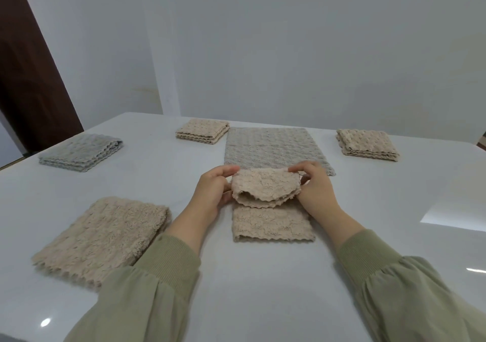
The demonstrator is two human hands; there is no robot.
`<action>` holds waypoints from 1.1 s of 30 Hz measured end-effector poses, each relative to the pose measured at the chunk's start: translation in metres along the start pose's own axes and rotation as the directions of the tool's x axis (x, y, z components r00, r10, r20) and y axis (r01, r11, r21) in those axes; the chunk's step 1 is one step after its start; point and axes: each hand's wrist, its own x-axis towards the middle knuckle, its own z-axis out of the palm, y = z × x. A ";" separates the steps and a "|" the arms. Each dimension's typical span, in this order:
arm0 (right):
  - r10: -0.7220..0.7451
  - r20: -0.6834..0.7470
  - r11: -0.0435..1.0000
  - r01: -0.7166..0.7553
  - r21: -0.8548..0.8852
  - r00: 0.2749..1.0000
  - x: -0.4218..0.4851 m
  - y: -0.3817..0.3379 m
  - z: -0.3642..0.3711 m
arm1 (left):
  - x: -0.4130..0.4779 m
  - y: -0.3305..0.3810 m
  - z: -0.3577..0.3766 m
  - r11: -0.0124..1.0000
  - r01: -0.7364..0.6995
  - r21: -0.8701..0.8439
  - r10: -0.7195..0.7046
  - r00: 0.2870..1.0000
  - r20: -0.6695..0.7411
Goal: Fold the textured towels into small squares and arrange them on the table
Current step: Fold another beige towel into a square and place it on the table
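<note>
sleeves [163,270] in green fill the near edge, and both forearms run in toward the towel [272,223], a beige strip at the middle of the table [236,302]. its far end is lifted and curled over toward the near end, layers gaping. this looks like the last fold down to a square, roughly half made. the left hand [210,194] pinches the raised edge at its 9 o'clock corner, fingers and thumb closed on the cloth. the right hand [318,192] pinches the 3 o'clock corner the same way. gripping both corners likely holds the edge level so it lands flush. the near end lies flat and anchors the strip.

at 12 o'clock, just beyond the hands, a grey towel [273,147] lies flat as a long strip, probably next in line. finished pieces sit well apart in an arc: a beige square [202,131] at 11, a second beige square [366,144] at 2 and a grey square [81,152] at 10. at 8 o'clock a big fold [105,236] of beige lies beside the left sleeve. it is larger than the squares, so it likely needs more folding.
</note>
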 end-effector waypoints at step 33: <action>0.196 -0.016 0.974 -0.193 0.123 0.980 -0.060 -0.014 -0.023 | -0.046 0.005 -0.013 0.881 -0.083 0.465 -0.072 0.949 0.306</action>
